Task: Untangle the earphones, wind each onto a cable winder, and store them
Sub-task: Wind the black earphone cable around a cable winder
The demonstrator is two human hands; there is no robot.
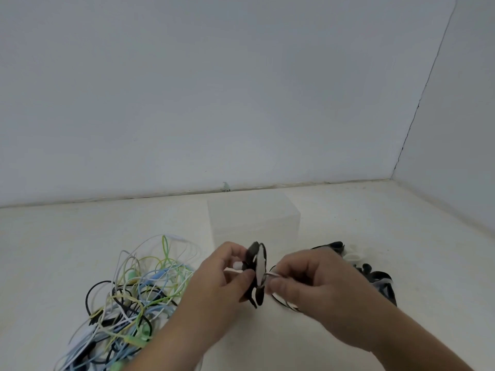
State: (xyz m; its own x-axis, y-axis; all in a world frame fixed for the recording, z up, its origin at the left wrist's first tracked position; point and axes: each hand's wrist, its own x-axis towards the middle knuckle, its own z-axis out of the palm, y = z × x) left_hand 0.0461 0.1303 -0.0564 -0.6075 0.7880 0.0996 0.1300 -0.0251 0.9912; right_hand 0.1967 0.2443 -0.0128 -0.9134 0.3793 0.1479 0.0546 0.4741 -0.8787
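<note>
At the bottom of the frame 2 bare forearms reach in from the lower edge and meet just below the centre. In the lower left, on the pale desk (80, 236), lies the tangle of earphones (128, 298), a loose heap of white, light green, light blue and black cords crossing over one another, just beside the left forearm. The left hand (222, 274) has its fingers (235, 250) curled round a black and white cable winder (259, 266), holding it upright above the desk at the centre of the frame. The right hand (302, 277), close against it on the right, pinches a black earphone cable (278, 301) between thumb and curled fingers (281, 283) right at the winder's edge; a loop of that cable hangs below the 2 hands. Behind the right hand, at centre right, a small pile of spare winders (375, 277), black and white, lies on the desk. Farther back, above the hands, stands a clear plastic box (254, 218); what it holds cannot be made out. Beyond it the desk meets a plain white wall (214, 89), which turns a corner at the upper right.
</note>
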